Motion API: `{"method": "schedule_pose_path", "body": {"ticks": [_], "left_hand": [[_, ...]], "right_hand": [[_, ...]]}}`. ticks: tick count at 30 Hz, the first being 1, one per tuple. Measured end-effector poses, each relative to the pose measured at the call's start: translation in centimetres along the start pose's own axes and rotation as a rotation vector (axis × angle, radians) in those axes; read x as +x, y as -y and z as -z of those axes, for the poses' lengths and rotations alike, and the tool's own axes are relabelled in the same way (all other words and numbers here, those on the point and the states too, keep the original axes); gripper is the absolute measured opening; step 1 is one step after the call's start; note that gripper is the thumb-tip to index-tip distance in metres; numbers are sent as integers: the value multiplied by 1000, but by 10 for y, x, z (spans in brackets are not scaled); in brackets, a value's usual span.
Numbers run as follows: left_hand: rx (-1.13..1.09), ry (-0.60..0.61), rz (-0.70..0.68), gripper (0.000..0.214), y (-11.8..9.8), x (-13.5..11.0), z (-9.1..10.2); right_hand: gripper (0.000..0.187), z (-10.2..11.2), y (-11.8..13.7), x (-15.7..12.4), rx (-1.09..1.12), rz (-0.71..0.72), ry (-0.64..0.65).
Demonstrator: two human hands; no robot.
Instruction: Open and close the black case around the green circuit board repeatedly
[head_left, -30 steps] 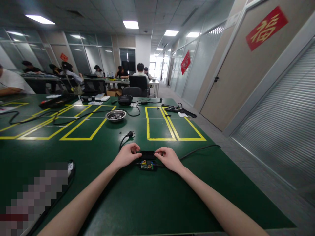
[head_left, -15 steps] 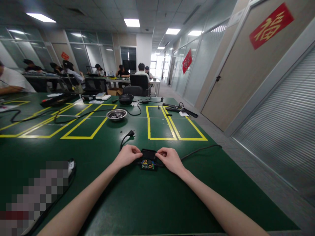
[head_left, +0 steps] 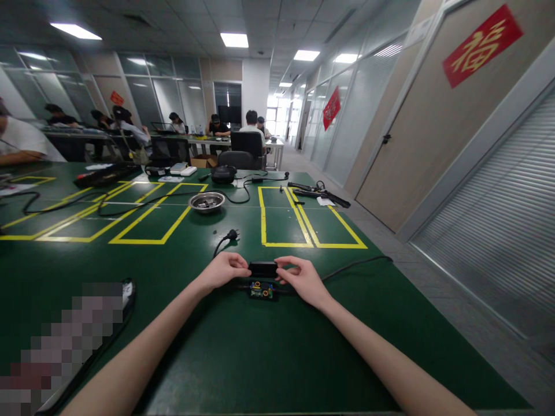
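Between my two hands a black plastic cover (head_left: 263, 269) is held up by its short ends, tilted so that its outer side faces me. My left hand (head_left: 224, 269) pinches its left end, and my right hand (head_left: 302, 279) pinches the right end. Just below the cover, on the green table, lies an open power adapter (head_left: 262, 290) with its circuit board and copper coils showing. Cables leave the adapter on both sides, partly hidden by my hands. A black power plug (head_left: 233, 234) rests on the table beyond my left hand.
A metal bowl (head_left: 207, 202) with small parts stands further back. Yellow tape (head_left: 288, 245) marks rectangles on the table (head_left: 243, 358). Black tools (head_left: 321, 195) lie at the far right, and a black cable (head_left: 359, 267) runs to the right edge. Several people sit behind.
The black cover has tipped over between my fingers, from showing its hollow inside to showing its outer side. It stays just above the open adapter.
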State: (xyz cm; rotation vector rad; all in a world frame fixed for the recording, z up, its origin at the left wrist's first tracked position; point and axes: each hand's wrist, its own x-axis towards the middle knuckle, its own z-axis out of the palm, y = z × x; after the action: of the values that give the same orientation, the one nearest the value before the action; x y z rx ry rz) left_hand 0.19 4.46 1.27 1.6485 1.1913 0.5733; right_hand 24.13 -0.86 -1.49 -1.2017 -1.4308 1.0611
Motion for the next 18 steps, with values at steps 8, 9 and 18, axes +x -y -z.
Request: {"method": "schedule_pose_path", "body": {"ticks": [8,9,18], "left_hand": [[-4,97,2,28,-3,-4,5],[-10,109,-3,28,-3,-4,5],[-83,212,-14,29,-3,-5,8]], "right_hand": [[32,1,8,-6,-44,-57,88],[32,1,8,-6,-40,-57,88],[34,4,15,-8,-53,-64,121]]}}
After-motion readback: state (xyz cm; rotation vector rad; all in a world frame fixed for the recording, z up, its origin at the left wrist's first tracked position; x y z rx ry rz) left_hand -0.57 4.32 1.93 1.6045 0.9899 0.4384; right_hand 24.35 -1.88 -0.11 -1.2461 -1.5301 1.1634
